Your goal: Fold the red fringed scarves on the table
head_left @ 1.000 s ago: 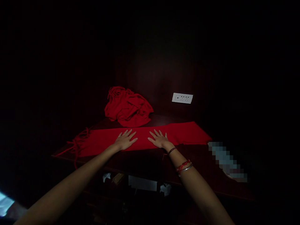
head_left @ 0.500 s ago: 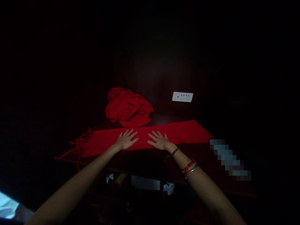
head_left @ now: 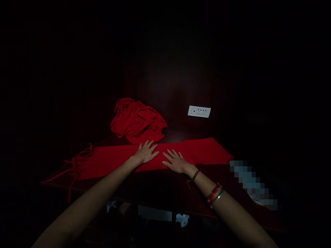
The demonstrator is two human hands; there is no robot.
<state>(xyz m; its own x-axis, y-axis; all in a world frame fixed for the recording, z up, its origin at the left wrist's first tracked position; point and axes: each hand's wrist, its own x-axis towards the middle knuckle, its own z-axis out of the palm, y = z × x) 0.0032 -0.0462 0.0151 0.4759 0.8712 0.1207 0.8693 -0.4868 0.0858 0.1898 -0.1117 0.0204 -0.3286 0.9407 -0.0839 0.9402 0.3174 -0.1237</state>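
Note:
A long red scarf (head_left: 111,159) lies flat and folded into a strip across the dark table, its fringe spreading at the left end. My left hand (head_left: 147,153) rests on the middle of the scarf, fingers spread, palm down. Just right of it, my right hand (head_left: 177,162) also lies on the cloth with its fingers apart. Neither hand grips anything. Behind the strip sits a crumpled heap of red fringed cloth (head_left: 139,120), touched by neither hand.
A white socket plate (head_left: 199,111) is on the dark wall behind. A pixelated bluish item (head_left: 250,182) lies at the table's right. Below the front edge (head_left: 181,209) are a pale sheet (head_left: 155,213) and crumpled white pieces (head_left: 182,219). Surroundings are very dark.
My left hand has slid right along the scarf, closer to my right hand, which stays in nearly the same place. Both remain spread on the cloth. The view has shifted slightly.

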